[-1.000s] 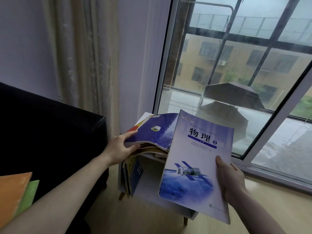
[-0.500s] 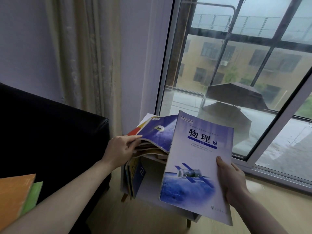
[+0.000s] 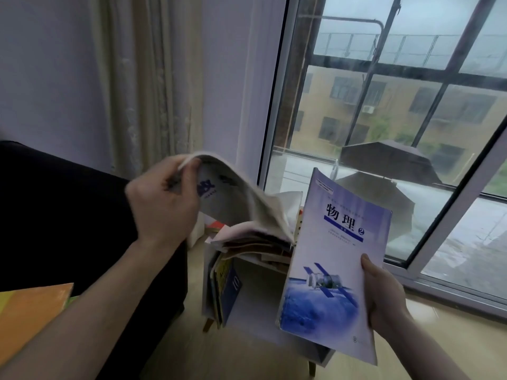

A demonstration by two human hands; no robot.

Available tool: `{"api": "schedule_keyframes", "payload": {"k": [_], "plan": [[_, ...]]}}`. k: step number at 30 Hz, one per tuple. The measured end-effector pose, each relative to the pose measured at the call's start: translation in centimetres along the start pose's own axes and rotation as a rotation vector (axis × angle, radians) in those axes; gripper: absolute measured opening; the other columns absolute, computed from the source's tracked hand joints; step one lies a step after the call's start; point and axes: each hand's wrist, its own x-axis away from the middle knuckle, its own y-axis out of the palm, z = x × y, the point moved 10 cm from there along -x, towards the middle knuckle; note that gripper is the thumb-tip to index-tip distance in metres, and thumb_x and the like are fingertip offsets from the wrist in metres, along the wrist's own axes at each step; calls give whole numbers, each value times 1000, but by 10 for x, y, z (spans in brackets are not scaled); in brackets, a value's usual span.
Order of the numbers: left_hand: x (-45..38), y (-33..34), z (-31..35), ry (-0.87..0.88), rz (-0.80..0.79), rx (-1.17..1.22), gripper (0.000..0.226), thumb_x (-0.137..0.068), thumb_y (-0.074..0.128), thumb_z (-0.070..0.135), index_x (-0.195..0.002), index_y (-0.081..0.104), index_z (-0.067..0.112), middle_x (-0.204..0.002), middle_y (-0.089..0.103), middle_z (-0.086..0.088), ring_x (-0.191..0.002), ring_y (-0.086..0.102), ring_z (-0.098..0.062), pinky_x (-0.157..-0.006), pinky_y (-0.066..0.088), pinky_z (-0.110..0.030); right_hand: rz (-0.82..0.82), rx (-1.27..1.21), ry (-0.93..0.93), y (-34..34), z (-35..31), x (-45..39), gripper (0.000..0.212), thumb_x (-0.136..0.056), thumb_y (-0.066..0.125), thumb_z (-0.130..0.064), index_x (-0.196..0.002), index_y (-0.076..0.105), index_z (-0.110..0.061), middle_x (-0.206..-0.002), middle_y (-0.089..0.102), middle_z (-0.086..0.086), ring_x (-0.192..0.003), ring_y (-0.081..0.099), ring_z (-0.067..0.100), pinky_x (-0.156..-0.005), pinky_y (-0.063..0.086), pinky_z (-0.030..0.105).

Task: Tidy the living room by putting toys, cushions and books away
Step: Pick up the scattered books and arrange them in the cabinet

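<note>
The right hand (image 3: 384,300) gripped the physics book (image 3: 337,259) nearest; beyond, the left hand (image 3: 164,204) pinched up a bent book (image 3: 236,198) off the table's (image 3: 301,344) pile (image 3: 255,245), which might slide off, being loosely stacked.

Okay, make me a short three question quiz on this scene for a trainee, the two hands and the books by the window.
1. True or false: the right hand holds the pale blue physics textbook with a satellite picture.
2. What does the left hand grip?
A. the curled top book of the stack
B. the cream curtain
C. the black sofa
3. Fill in: the upright blue book marked 10 stands ___ the messy book stack.

Key: 1 true; 2 A; 3 below.
</note>
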Motion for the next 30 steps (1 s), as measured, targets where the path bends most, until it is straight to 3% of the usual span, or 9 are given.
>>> {"api": "schedule_keyframes", "payload": {"k": [3,6,10,13,17,20,23,27,30], "plan": [[-20,-36,2,-98,-10,21,15,-101,66,28,-100,79,21,-81,71,7,-75,67,-11,-74,55,-29,-35,-33,-5,9,-4,9,52,-82,75,-47,-125,60,-23,-114,75,13,-100,72,44,-93,51,69],[-18,-40,-6,-250,-255,126,10,-93,69,40,-101,74,40,-84,72,22,-76,63,8,-73,51,-11,-86,-34,6,22,-6,19,48,-86,74,-45,-126,59,-25,-118,73,14,-104,71,45,-95,49,69],[7,-42,-9,-291,-544,65,29,-85,80,14,-100,72,38,-91,74,17,-83,71,-4,-73,58,-21,-188,-10,13,44,-8,33,41,-92,69,-38,-130,58,-25,-123,70,18,-109,68,46,-98,47,70],[29,-41,-20,-288,-677,-55,5,-91,74,28,-92,80,28,-81,75,16,-79,71,-2,-72,57,-29,-247,33,18,57,-9,42,34,-96,63,-33,-128,58,-21,-120,71,19,-108,69,46,-99,47,70],[92,-19,-40,-365,-1037,-125,14,-98,67,33,-88,77,33,-76,73,20,-73,70,-1,-68,59,-32,-315,104,24,72,-2,56,36,-94,62,-31,-127,60,-17,-118,72,19,-108,69,46,-100,47,68],[147,-9,-43,-435,-1215,-126,16,-100,64,34,-87,73,34,-73,70,17,-66,67,-4,-60,57,-29,-357,156,47,80,9,65,43,-86,66,-26,-126,63,-10,-117,72,22,-108,68,48,-102,47,64],[170,-4,-61,-510,-1227,-167,19,-99,63,35,-84,72,29,-69,69,11,-61,64,-6,-61,56,-35,-432,254,92,90,23,72,40,-87,67,-21,-123,64,-3,-114,73,24,-104,69,47,-101,50,60],[177,-1,-101,-663,-1226,-241,24,-98,64,38,-83,75,24,-78,73,8,-72,67,-6,-69,57,-34,-508,392,188,98,54,77,36,-90,70,-19,-122,64,-3,-110,74,25,-101,71,47,-100,50,62],[185,0,-120,-832,-1222,-192,31,-98,65,40,-84,76,15,-82,76,-1,-75,71,-12,-72,58,-35,-527,492,327,99,88,79,46,-85,77,-25,-124,61,-6,-109,75,23,-99,73,44,-98,53,59]]}}
